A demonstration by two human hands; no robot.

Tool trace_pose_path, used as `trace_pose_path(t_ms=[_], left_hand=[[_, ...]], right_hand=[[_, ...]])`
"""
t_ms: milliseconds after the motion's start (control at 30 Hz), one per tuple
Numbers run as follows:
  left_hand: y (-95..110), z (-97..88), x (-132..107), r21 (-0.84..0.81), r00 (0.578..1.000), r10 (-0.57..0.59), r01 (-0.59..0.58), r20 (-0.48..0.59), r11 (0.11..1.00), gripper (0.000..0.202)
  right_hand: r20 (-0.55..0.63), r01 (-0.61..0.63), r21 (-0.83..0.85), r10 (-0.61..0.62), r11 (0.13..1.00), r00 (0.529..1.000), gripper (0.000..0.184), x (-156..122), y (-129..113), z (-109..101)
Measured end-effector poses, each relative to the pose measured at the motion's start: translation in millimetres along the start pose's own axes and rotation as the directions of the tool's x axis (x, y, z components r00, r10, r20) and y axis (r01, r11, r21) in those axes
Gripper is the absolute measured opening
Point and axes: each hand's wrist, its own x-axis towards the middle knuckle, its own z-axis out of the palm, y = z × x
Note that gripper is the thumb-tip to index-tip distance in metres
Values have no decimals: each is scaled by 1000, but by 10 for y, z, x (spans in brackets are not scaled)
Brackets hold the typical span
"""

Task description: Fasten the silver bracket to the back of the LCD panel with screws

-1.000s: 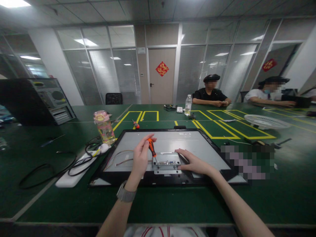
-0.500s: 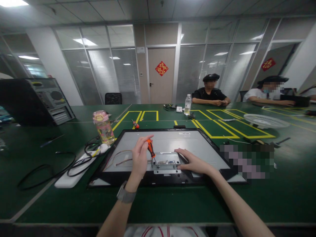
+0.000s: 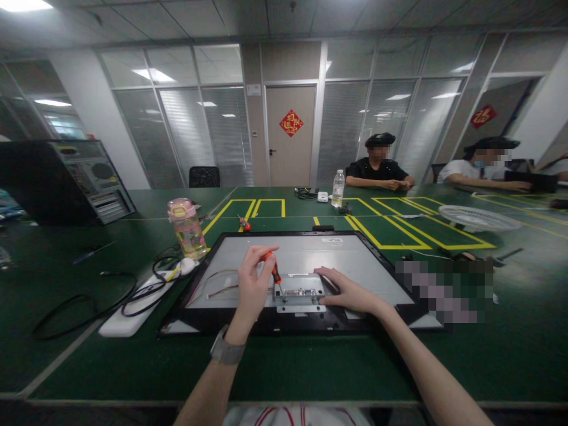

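An orange and black screwdriver (image 3: 276,273) is in my left hand (image 3: 254,283), its fingers around the handle. The shaft slants down to the left end of a metal bracket (image 3: 299,308), where a small board with connectors (image 3: 299,292) sits. Whether the tip is in a screw is too small to tell. My right hand (image 3: 348,291) grips the right end of that bracket, thumb at the near side and fingers at the far side. Beneath both hands lies a display panel (image 3: 355,254), grey back up, in a black frame. Thin wires (image 3: 222,289) run across it on the left.
Left of the panel are a white power strip (image 3: 133,310), black cables and a pink-lidded bottle (image 3: 186,228). A computer case (image 3: 62,180) stands at far left. Beyond the panel are a small red-handled tool (image 3: 244,224) and a water bottle (image 3: 338,189). Two people sit across the table.
The fingers of my left hand have shifted slightly on the screwdriver handle, and the screwdriver stands a little more upright. My right hand keeps its place on the bracket.
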Motion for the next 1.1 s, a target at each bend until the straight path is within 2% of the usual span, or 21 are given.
trace_pose_path(t_ms=[100,267,467,733,933,1100], left_hand=[[0,2,4,40,999,24,-22,-41,999,17],[47,3,7,-43,999,-26,27,19,999,28],[42,-3,11,0,1000,22,-22,-14,1000,17],[55,3,9,-92,994,-89,95,64,991,29],[1,14,9,1,999,37,-37,12,999,14],[-29,8,4,31,997,63,-62,-45,998,10]], right_hand=[[3,11,-8,-11,1000,1000,78,9,18,3],[14,0,-5,0,1000,1000,77,-4,12,-5],[7,-4,1,4,1000,1000,78,-8,4,4],[0,16,-5,-16,1000,1000,76,12,43,3],[-1,13,4,-13,1000,1000,78,20,56,11],[5,9,-1,-9,1000,1000,77,7,31,11]])
